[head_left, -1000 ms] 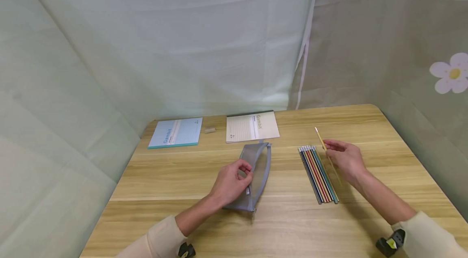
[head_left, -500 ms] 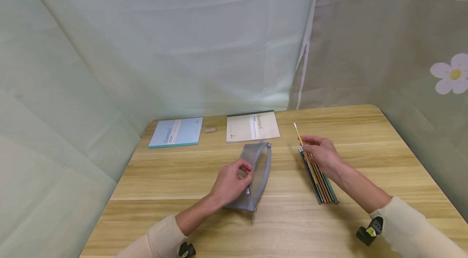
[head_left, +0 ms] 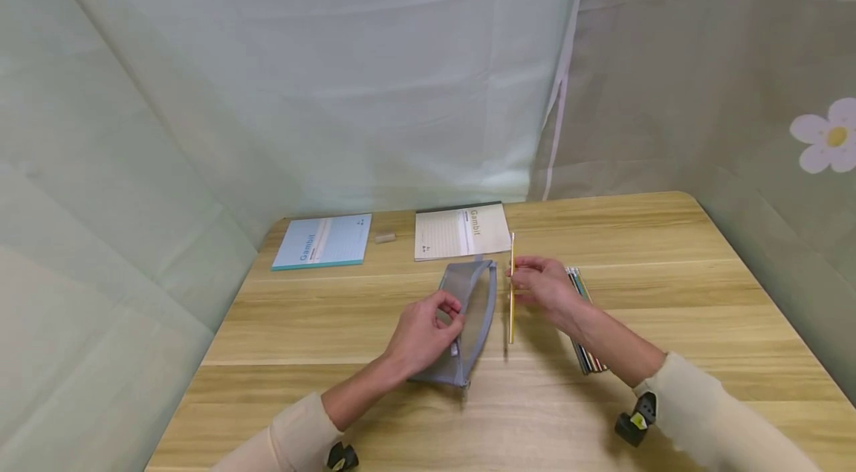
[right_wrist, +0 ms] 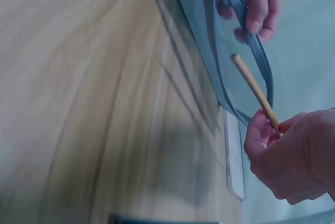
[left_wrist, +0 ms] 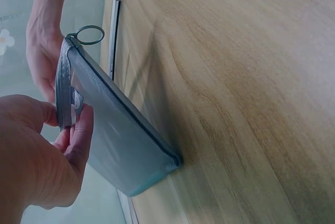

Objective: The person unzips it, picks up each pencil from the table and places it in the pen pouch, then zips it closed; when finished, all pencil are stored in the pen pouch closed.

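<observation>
A grey mesh zip pouch (head_left: 478,323) lies on the table with its zipped mouth spread apart. My left hand (head_left: 424,334) pinches the near-left edge of that mouth between thumb and fingers, which the left wrist view shows closely. In my right hand (head_left: 545,290) is a yellow pencil (head_left: 512,316), pinched partway along its length, just right of the pouch opening. From the right wrist view, one end of the pencil (right_wrist: 251,82) points at the open mouth of the pouch (right_wrist: 209,35). A row of several pencils (head_left: 588,360) lies under my right forearm, partly hidden by it.
At the back left lies a blue notebook (head_left: 322,241), and a cream notebook (head_left: 461,233) sits behind the pouch. A small eraser-like block (head_left: 385,238) rests between them. Fabric walls (head_left: 401,85) stand right behind the wooden table (head_left: 301,338).
My right hand has carried the yellow pencil leftward, from right of the pencil row across it to beside the pouch. The left hand and pouch have stayed in place.
</observation>
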